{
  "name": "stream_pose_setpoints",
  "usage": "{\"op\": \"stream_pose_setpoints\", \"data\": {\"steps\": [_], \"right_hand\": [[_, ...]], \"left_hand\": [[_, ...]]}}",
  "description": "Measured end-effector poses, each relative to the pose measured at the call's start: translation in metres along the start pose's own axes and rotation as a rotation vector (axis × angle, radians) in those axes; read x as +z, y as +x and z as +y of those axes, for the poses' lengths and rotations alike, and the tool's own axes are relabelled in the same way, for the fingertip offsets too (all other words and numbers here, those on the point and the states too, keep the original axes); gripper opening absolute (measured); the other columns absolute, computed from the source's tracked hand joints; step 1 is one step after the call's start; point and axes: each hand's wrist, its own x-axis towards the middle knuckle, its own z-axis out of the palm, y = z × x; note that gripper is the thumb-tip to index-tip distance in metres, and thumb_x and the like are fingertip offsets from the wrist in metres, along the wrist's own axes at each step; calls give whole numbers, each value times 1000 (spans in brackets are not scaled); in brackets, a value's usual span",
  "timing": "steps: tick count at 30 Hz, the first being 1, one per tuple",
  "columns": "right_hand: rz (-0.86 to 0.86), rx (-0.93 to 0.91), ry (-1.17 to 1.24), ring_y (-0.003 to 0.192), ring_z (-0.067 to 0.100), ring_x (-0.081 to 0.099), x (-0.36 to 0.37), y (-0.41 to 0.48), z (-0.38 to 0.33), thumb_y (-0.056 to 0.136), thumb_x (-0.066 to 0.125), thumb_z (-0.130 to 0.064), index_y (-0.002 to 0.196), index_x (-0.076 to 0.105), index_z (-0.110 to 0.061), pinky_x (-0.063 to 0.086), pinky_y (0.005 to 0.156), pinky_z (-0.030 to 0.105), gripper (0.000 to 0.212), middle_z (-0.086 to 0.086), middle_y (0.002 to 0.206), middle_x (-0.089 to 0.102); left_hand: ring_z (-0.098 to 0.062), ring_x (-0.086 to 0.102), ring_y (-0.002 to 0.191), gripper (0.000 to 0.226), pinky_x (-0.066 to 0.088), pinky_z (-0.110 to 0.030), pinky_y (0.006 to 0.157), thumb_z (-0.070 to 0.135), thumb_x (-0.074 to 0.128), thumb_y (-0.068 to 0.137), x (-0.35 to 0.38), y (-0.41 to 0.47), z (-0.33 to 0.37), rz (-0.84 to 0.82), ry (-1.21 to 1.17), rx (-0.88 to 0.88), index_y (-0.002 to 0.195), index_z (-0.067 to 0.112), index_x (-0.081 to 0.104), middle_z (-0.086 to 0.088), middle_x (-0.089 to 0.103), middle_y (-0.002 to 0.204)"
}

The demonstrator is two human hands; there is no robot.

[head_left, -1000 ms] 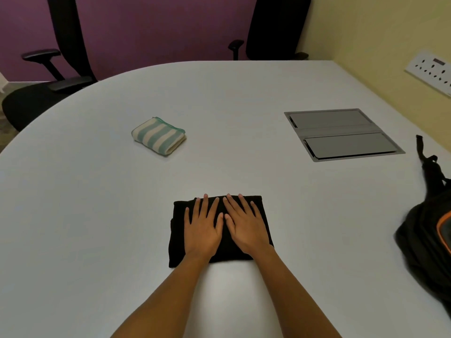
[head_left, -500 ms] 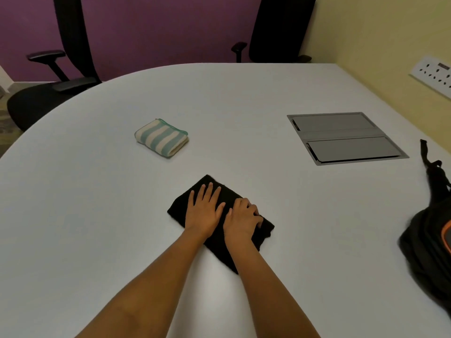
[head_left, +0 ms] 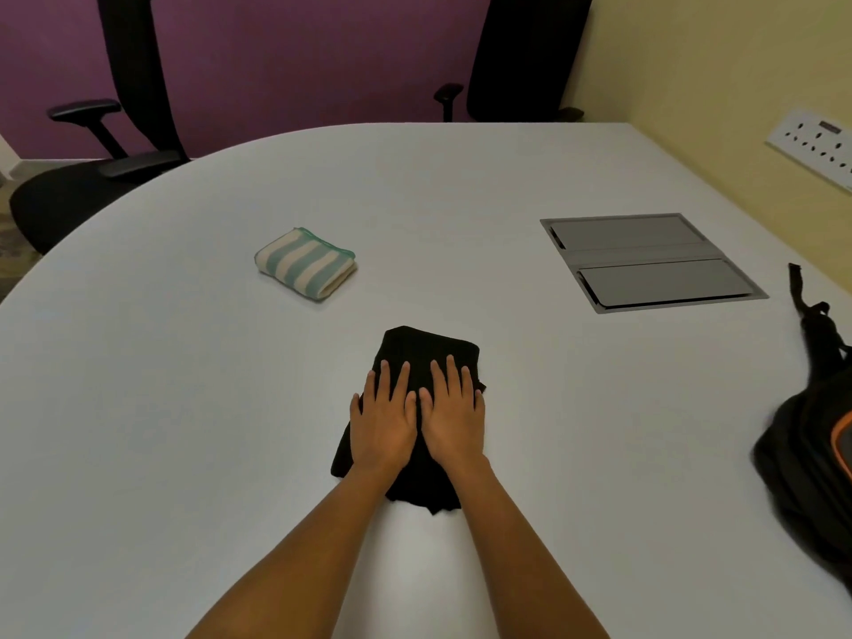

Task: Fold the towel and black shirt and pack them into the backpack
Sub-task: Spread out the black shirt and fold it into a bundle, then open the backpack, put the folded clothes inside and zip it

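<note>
Filling most of the frame, the pale rounded table (head_left: 184,454) carries everything. At the right edge, partly cut off, slumps the backpack (head_left: 811,454), black with orange trim; whether its mouth is open cannot be told. Lower centre lies the black shirt (head_left: 428,352), folded into a compact bundle whose long axis runs up the frame, away from the person. Up and left of it, well apart, sits the towel (head_left: 304,265), already folded into a striped block. The left hand (head_left: 382,422) and right hand (head_left: 454,422) lie side by side on the shirt, fingers straight, each grip wide and holding nothing, only pressing. Packing looks to be next. The backpack lies well to the shirt's right, nearer the right hand; the towel is on the left hand's side.
</note>
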Motion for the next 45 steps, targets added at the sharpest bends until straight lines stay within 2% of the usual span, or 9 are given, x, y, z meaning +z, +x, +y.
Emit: {"op": "stream_pose_setpoints", "data": {"steps": [2, 7, 11, 16, 22, 26, 32, 40, 45], "right_hand": [[40, 14, -2, 148, 20, -1, 11, -1, 2, 91, -7, -47, 152, 9, -24, 1, 118, 40, 66, -1, 160, 2], [152, 48, -21, 147, 22, 9, 28, 5, 3, 93, -9, -50, 150, 20, -21, 4, 116, 41, 70, 2, 158, 16], [150, 56, -19, 147, 19, 2, 29, 13, 7, 85, -22, -53, 150, 13, -23, -1, 116, 39, 80, -1, 159, 11], [91, 52, -35, 148, 18, -4, 26, 26, 11, 78, -30, -58, 151, 7, -26, -3, 118, 39, 88, -3, 160, 4], [-2, 83, -30, 148, 18, 4, 13, 33, 10, 100, 11, -46, 151, 17, -25, 6, 119, 40, 56, -2, 159, 13], [70, 86, -23, 146, 21, 16, 3, 46, -6, 92, 2, -50, 148, 29, -19, 10, 118, 40, 69, 3, 156, 26], [82, 88, 53, 129, 20, 42, -6, 90, -41, 100, 37, -32, 137, 45, -17, 29, 108, 36, 40, 4, 140, 48], [3, 21, 272, 121, 25, 48, -4, 184, -110, 98, 45, -31, 134, 46, -14, 36, 99, 35, 40, 9, 132, 52], [-86, -60, 290, 128, 28, 41, 8, 248, -150, 96, 46, -42, 141, 37, -12, 32, 104, 37, 55, 11, 142, 43]], "left_hand": [[-19, 1, 148, 54, 10, -38, 119, 44, 14, 101, 2, 0, -1, 6, 17, 8, 151, 31, -2, -1, -2, 160], [-20, 0, 148, 58, 11, -38, 118, 51, -3, 94, 8, 9, -4, 10, 61, 30, 150, 33, -7, -1, -3, 160], [-20, -3, 148, 55, 10, -38, 119, 46, 13, 101, 10, 20, -3, -16, 51, 54, 150, 32, -8, -1, -6, 160], [-21, -4, 148, 55, 9, -40, 119, 44, 13, 101, 9, 33, 1, -54, 45, 49, 150, 31, -9, -1, -8, 160], [-22, 1, 148, 53, 12, -41, 118, 42, 16, 102, 1, 37, 0, -104, -4, 51, 151, 31, -1, -2, -1, 160], [-20, 3, 148, 53, 9, -39, 119, 42, 16, 102, -7, 42, -4, -110, -27, 78, 152, 30, 3, -2, 1, 160], [-21, 13, 146, 51, 10, -40, 119, 39, 16, 103, -25, 76, -34, -151, -52, 54, 151, 23, 16, -6, 14, 159], [-24, 32, 139, 48, 26, -38, 113, 35, 27, 102, -63, 173, -101, 115, -75, -2, 145, 14, 33, -10, 33, 152], [-30, 28, 140, 48, 27, -44, 112, 32, 29, 102, -76, 234, -131, 235, -231, -242, 144, 9, 33, -14, 30, 152]]}}
